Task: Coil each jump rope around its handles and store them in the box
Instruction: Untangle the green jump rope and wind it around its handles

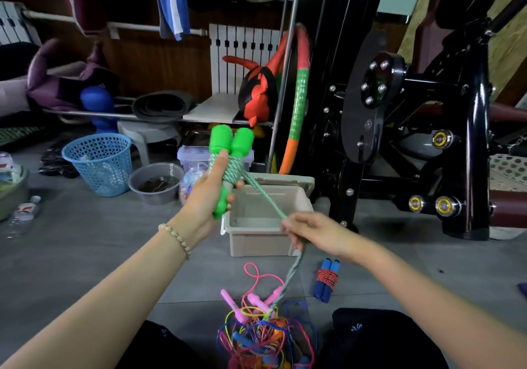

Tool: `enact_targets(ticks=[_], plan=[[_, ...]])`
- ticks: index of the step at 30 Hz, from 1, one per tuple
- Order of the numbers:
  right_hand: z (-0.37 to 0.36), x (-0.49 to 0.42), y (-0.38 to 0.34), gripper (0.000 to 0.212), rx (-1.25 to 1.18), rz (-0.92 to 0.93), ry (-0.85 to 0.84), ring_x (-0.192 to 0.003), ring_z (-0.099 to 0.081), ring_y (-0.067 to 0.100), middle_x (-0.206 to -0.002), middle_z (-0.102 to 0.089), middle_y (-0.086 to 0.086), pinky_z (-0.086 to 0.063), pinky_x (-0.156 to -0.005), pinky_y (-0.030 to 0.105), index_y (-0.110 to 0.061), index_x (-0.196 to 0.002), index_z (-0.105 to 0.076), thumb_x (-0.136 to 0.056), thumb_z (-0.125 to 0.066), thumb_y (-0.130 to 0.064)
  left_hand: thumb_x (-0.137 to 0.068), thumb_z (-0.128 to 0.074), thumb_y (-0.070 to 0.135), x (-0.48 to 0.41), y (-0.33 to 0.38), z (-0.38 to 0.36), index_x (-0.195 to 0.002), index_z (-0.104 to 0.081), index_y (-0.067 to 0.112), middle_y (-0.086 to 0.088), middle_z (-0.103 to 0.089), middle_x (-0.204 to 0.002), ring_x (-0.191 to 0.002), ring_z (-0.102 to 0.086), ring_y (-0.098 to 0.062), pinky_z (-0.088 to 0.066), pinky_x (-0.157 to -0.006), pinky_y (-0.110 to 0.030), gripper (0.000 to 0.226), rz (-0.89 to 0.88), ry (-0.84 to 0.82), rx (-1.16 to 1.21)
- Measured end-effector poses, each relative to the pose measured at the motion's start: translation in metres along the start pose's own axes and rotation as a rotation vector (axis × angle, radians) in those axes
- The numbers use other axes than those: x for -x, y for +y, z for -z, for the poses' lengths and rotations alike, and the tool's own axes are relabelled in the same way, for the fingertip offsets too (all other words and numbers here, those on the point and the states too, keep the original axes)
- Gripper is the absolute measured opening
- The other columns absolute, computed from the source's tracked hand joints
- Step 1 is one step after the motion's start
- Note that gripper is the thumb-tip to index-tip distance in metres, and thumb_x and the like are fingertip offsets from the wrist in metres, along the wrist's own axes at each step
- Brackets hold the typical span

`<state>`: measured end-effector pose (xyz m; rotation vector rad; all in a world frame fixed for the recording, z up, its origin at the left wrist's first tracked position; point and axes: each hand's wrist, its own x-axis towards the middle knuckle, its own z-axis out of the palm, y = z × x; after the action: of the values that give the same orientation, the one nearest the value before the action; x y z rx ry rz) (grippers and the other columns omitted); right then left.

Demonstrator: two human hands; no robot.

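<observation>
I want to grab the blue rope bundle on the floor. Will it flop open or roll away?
The blue bundle probably stays together: its cord is wound round both handles. It likely won't roll, since the two handles lie side by side. Thin cord, short handles: probably light.

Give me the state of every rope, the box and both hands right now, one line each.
Green rope: partly coiled around its handles, tail loose.
Left hand: grips that rope's handles.
Right hand: holds that rope's tail.
Box: open, nothing visible inside.
Blue rope: coiled, on the floor near the box.
Rope pile: tangled, uncoiled, on the floor.
</observation>
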<state>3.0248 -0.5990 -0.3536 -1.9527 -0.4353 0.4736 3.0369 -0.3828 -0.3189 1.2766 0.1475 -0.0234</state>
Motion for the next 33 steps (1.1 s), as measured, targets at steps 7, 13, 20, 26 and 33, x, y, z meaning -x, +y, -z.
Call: enact_targets(ticks=[7, 13, 20, 26, 33], plan=[[0.015, 0.017, -0.012, 0.023, 0.068, 0.054, 0.131, -0.075, -0.059, 0.015, -0.063, -0.062, -0.002, -0.047, -0.077, 0.025, -0.015, -0.081, -0.065, -0.096, -0.048, -0.015, -0.093, -0.054, 0.045, -0.008, -0.023, 0.022, -0.084, -0.057, 0.016, 0.004, -0.057, -0.044, -0.029, -0.043, -0.007, -0.032, -0.033, -0.013, 0.03, -0.06, 0.27, -0.213], [0.032, -0.006, -0.101, 0.022, -0.078, 0.256, 0.307, -0.055, -0.06, 0.008, -0.068, -0.06, 0.005, -0.051, -0.059, 0.016, 0.001, -0.093, -0.065, -0.096, -0.05, -0.014, -0.092, -0.057, 0.034, 0.017, -0.02, -0.01, -0.092, -0.058, 0.012, 0.007, -0.057, -0.05, -0.028, -0.046, -0.001, -0.034, -0.031, -0.015, 0.022, -0.26, -0.092, -0.668], [0.013, -0.027, -0.132, 0.018, 0.123, 0.336, 0.278, -0.052, -0.06, 0.004, -0.067, -0.064, 0.005, -0.045, -0.053, 0.013, 0.004, -0.088, -0.067, -0.091, -0.06, -0.012, -0.078, -0.065, 0.057, 0.01, -0.008, -0.038, -0.091, -0.063, 0.023, -0.004, -0.07, -0.064, -0.051, -0.065, -0.025, -0.053, -0.044, -0.031, 0.036, -0.359, -0.185, -0.866], [0.013, -0.01, -0.079, 0.031, 0.147, 0.412, 0.643, -0.051, -0.034, 0.003, -0.06, -0.04, -0.001, -0.03, -0.051, 0.014, -0.006, -0.071, -0.05, -0.084, -0.069, -0.026, -0.088, -0.059, 0.05, 0.008, -0.015, -0.026, -0.101, -0.06, 0.015, -0.012, -0.059, -0.07, -0.038, -0.05, -0.007, -0.037, -0.037, -0.017, 0.038, -0.045, -0.138, -0.538], [-0.044, 0.005, 0.034, 0.036, -0.029, -0.111, 0.041, -0.102, -0.058, 0.005, -0.117, -0.058, -0.003, -0.045, -0.089, 0.016, -0.019, -0.12, -0.052, -0.086, -0.065, -0.023, -0.085, -0.051, 0.064, 0.007, -0.02, -0.025, -0.094, -0.065, 0.02, 0.001, -0.065, -0.063, -0.038, -0.043, -0.007, -0.035, -0.038, -0.014, 0.047, 0.06, -0.136, -0.404]])
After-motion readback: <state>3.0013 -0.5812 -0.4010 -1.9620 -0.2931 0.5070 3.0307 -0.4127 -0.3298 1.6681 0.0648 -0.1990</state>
